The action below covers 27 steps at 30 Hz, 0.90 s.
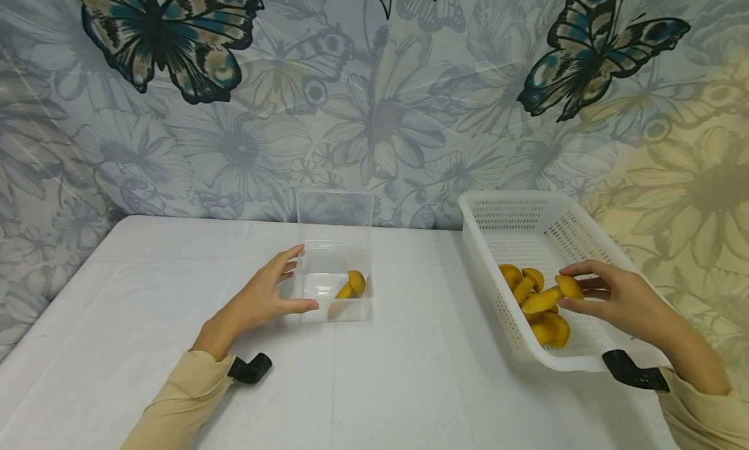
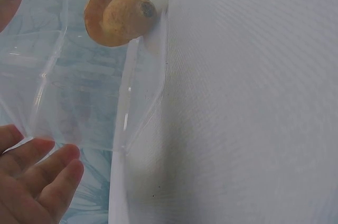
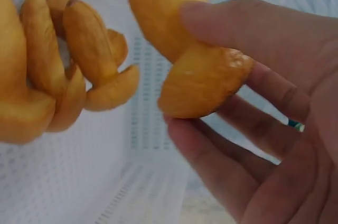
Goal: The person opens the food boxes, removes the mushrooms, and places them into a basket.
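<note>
In the head view my right hand pinches a yellow mushroom by its cap, over the white perforated basket. The right wrist view shows the thumb across the held mushroom, where cap meets stem, with fingertips under the cap. Several more yellow mushrooms lie in the basket's left part. My left hand is at the left side of a clear plastic box, thumb and fingers spread along its edge. Inside that box lies one mushroom, its stem end facing the left wrist camera.
The box's clear lid stands raised at its back. Both containers stand on a white-covered table, the basket to the right of the box. A patterned cloth with butterflies and flowers hangs behind the table.
</note>
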Available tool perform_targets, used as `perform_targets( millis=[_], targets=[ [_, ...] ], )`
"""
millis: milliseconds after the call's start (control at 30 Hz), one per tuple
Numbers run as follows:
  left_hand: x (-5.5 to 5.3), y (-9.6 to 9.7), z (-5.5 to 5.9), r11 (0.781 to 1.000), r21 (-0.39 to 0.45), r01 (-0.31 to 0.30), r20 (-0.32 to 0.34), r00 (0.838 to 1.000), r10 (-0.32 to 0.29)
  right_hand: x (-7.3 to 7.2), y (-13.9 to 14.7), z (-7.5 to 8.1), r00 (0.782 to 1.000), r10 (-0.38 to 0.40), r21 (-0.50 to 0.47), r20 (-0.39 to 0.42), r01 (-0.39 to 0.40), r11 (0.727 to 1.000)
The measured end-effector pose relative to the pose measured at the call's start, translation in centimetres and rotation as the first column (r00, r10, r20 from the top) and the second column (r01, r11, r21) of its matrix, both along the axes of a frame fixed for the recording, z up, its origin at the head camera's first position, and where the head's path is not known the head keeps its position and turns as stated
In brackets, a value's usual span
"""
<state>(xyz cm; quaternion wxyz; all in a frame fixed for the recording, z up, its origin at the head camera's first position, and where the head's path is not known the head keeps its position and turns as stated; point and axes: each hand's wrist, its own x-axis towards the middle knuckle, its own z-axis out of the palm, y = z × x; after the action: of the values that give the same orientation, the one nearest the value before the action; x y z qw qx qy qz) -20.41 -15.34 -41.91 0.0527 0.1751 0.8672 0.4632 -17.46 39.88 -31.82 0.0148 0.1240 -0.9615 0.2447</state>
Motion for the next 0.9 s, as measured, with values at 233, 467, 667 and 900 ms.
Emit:
perform_targets(
  millis=[233, 467, 667, 900],
  targets=[
    [0.04, -0.03, 0.02, 1.0, 0.006, 0.002, -0.004, 1.0, -0.002, 0.17, 0.73, -0.31, 0.994, 0.02, 0.057, 0.107, -0.026, 0.998],
    [0.03, -0.18, -0.11, 1.0, -0.008, 0.001, -0.011, 1.0, -0.001, -0.12, 0.85, -0.82, 0.989, 0.073, 0.086, 0.129, -0.084, 0.993],
    [0.06, -0.16, -0.09, 1.0, -0.004, 0.0, -0.001, 1.0, 0.0, -0.42, 0.57, -0.87, 0.973, 0.108, 0.07, 0.202, -0.125, 0.99],
    [0.08, 0.02, 0.08, 1.0, 0.001, 0.0, 0.011, 1.0, 0.0, -0.55, 0.44, -0.77, 0.968, 0.111, 0.096, 0.225, -0.135, 0.986]
  ],
)
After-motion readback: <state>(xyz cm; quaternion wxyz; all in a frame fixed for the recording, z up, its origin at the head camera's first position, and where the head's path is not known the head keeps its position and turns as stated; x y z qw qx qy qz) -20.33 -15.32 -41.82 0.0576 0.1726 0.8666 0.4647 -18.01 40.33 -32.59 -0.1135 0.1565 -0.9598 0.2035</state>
